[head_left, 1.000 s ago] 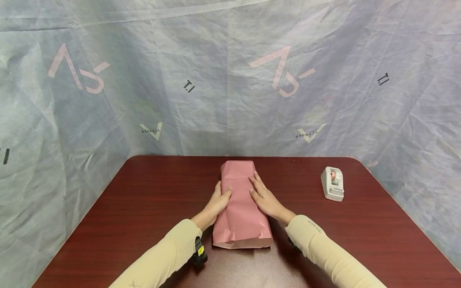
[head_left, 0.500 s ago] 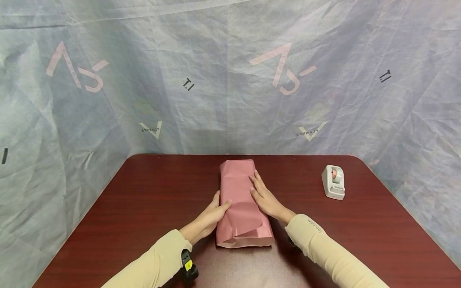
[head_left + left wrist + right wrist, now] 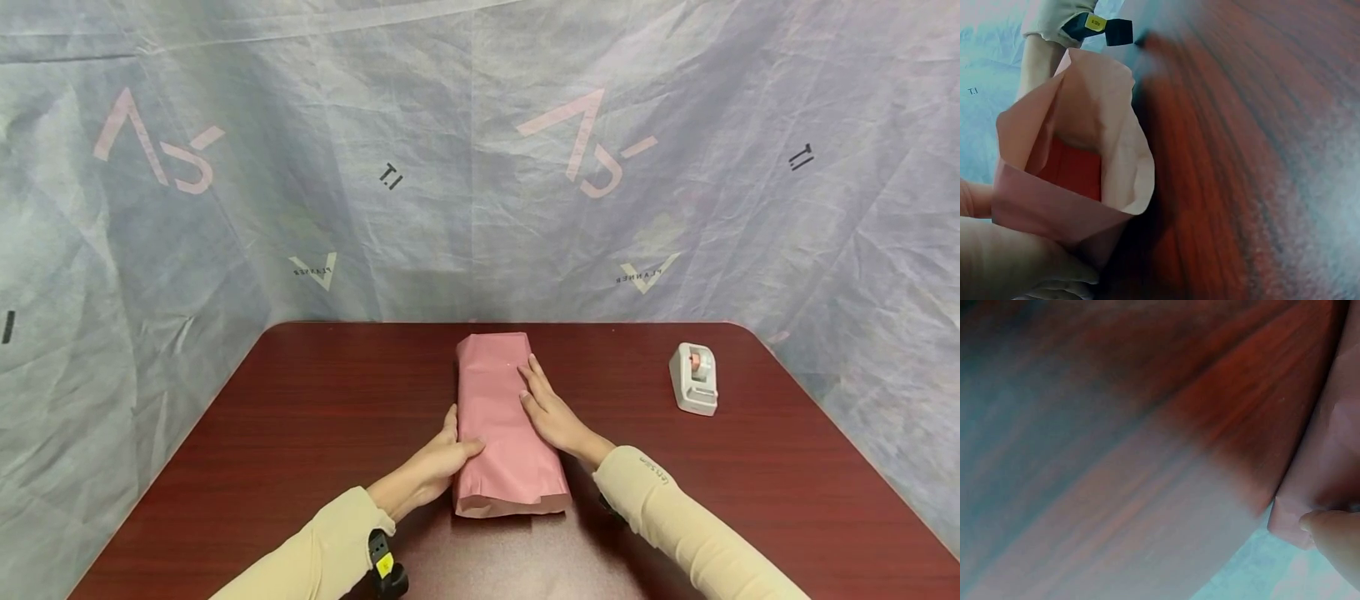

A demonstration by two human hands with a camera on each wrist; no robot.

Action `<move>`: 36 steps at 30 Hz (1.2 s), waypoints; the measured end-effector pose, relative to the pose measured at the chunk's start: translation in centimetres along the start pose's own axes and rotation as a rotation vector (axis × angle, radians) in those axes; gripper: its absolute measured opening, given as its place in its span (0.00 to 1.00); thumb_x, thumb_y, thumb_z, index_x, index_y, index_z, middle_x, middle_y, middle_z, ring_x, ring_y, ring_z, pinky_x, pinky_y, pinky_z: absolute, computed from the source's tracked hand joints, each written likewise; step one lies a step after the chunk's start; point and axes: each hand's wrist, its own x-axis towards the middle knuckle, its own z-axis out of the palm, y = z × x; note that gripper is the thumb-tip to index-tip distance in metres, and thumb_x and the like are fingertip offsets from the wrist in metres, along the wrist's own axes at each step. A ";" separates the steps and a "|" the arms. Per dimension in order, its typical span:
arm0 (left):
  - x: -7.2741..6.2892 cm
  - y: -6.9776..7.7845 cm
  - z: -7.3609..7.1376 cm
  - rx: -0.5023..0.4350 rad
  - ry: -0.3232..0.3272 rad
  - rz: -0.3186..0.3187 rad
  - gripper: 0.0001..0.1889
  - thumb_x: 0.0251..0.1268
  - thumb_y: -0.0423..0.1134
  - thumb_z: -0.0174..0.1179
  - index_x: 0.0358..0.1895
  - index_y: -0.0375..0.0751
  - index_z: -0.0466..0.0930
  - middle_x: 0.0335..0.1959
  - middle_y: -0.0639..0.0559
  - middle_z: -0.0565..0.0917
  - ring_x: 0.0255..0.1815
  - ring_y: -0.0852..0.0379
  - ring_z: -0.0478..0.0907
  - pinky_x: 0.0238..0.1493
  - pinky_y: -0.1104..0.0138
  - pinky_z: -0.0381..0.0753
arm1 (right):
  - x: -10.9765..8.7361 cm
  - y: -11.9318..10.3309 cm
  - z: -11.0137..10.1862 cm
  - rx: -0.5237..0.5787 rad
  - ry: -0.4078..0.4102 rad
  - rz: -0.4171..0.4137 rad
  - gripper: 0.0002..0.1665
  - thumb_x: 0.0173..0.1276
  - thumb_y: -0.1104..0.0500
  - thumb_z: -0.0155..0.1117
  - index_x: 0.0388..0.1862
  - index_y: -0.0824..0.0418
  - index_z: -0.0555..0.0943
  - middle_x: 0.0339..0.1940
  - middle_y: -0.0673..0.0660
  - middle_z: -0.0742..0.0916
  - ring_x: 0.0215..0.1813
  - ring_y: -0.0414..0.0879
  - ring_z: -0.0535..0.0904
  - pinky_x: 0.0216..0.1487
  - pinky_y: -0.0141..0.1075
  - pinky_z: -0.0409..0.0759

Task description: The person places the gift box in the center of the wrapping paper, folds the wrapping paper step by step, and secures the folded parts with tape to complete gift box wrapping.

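A long pink paper-wrapped package (image 3: 504, 400) lies lengthwise on the dark red table. Its near end gapes: the left wrist view looks into the loose paper opening (image 3: 1124, 137), with a red boxy thing (image 3: 1074, 167) inside. My left hand (image 3: 431, 468) grips the package's left side near that end, thumb over the top and fingers along the side. Across from it, my right hand (image 3: 557, 421) rests with fairly straight fingers on the right edge of the package. In the right wrist view, one finger (image 3: 1338, 540) of it shows against the pink paper.
A white tape dispenser (image 3: 694, 379) with a small pinkish core stands at the right of the table (image 3: 315, 400). Grey printed cloth (image 3: 435, 233) hangs behind the table and along both sides.
My left hand has slid along the package's left side toward me, to its near end. The paper flaps there have shifted, and the near end has moved slightly right. My right hand stays put.
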 end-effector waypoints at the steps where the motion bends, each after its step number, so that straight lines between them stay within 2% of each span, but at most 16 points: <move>1: -0.1 0.0 0.0 -0.002 -0.004 -0.006 0.46 0.66 0.32 0.48 0.69 0.43 0.17 0.72 0.38 0.29 0.72 0.41 0.33 0.69 0.47 0.38 | 0.0 0.0 0.0 -0.002 -0.002 0.005 0.29 0.73 0.61 0.40 0.70 0.69 0.53 0.75 0.64 0.47 0.74 0.57 0.43 0.68 0.54 0.51; 6: -0.9 0.3 0.2 0.001 -0.018 -0.026 0.50 0.63 0.30 0.51 0.68 0.44 0.14 0.71 0.33 0.32 0.71 0.38 0.40 0.69 0.46 0.40 | 0.0 0.1 0.0 0.005 -0.007 0.005 0.29 0.73 0.61 0.39 0.70 0.69 0.53 0.74 0.64 0.47 0.74 0.57 0.43 0.68 0.55 0.50; 9: -1.3 0.4 0.7 -0.034 -0.040 -0.006 0.50 0.62 0.24 0.48 0.67 0.47 0.11 0.71 0.31 0.33 0.70 0.38 0.42 0.69 0.47 0.42 | -0.1 0.0 0.0 0.011 -0.001 0.003 0.29 0.73 0.61 0.39 0.70 0.69 0.52 0.74 0.64 0.47 0.74 0.58 0.43 0.68 0.55 0.50; 12: -1.4 0.5 1.2 -0.059 -0.032 0.019 0.51 0.59 0.20 0.46 0.67 0.48 0.12 0.71 0.32 0.32 0.69 0.39 0.45 0.68 0.48 0.47 | -0.1 0.0 0.0 0.015 0.006 -0.001 0.29 0.73 0.62 0.40 0.70 0.69 0.52 0.74 0.64 0.47 0.74 0.58 0.43 0.68 0.55 0.50; 14: -1.4 0.6 1.4 -0.052 -0.007 0.023 0.51 0.60 0.24 0.49 0.68 0.47 0.14 0.71 0.33 0.34 0.69 0.40 0.47 0.67 0.48 0.50 | -0.2 0.1 0.1 0.014 0.009 -0.006 0.29 0.73 0.62 0.40 0.70 0.69 0.52 0.74 0.64 0.47 0.74 0.58 0.43 0.68 0.55 0.50; 16: -1.3 0.7 1.4 -0.020 0.039 0.029 0.49 0.63 0.30 0.52 0.69 0.44 0.17 0.72 0.34 0.34 0.70 0.40 0.44 0.68 0.48 0.48 | -0.2 0.1 0.1 0.012 0.010 -0.009 0.28 0.73 0.62 0.40 0.70 0.69 0.53 0.74 0.65 0.48 0.74 0.58 0.43 0.68 0.55 0.50; 20: -0.3 1.0 0.8 0.107 0.138 0.039 0.42 0.68 0.45 0.49 0.72 0.41 0.27 0.73 0.36 0.36 0.73 0.41 0.36 0.69 0.47 0.41 | -0.2 0.0 0.1 0.007 0.013 0.000 0.28 0.74 0.61 0.40 0.70 0.69 0.54 0.74 0.64 0.49 0.74 0.58 0.44 0.68 0.55 0.51; 25: 1.9 1.1 -0.7 0.275 0.210 0.041 0.37 0.70 0.48 0.44 0.73 0.45 0.33 0.73 0.38 0.39 0.73 0.40 0.36 0.68 0.44 0.42 | -0.1 -0.1 0.0 -0.005 0.039 0.012 0.27 0.74 0.61 0.40 0.69 0.68 0.55 0.74 0.63 0.51 0.73 0.58 0.48 0.67 0.54 0.53; 30: 3.4 0.6 -1.4 0.332 0.223 0.058 0.37 0.70 0.48 0.44 0.73 0.47 0.31 0.74 0.39 0.40 0.73 0.41 0.37 0.69 0.45 0.41 | -0.1 0.0 0.2 0.003 0.063 0.016 0.29 0.74 0.60 0.39 0.70 0.68 0.52 0.74 0.63 0.52 0.73 0.57 0.48 0.68 0.54 0.52; 36: 3.8 0.3 -0.7 0.351 0.225 0.126 0.37 0.70 0.46 0.43 0.73 0.45 0.31 0.74 0.39 0.40 0.73 0.42 0.38 0.70 0.48 0.40 | -0.1 0.0 0.3 0.018 0.077 0.032 0.31 0.75 0.57 0.38 0.72 0.66 0.48 0.74 0.62 0.51 0.74 0.57 0.48 0.68 0.54 0.51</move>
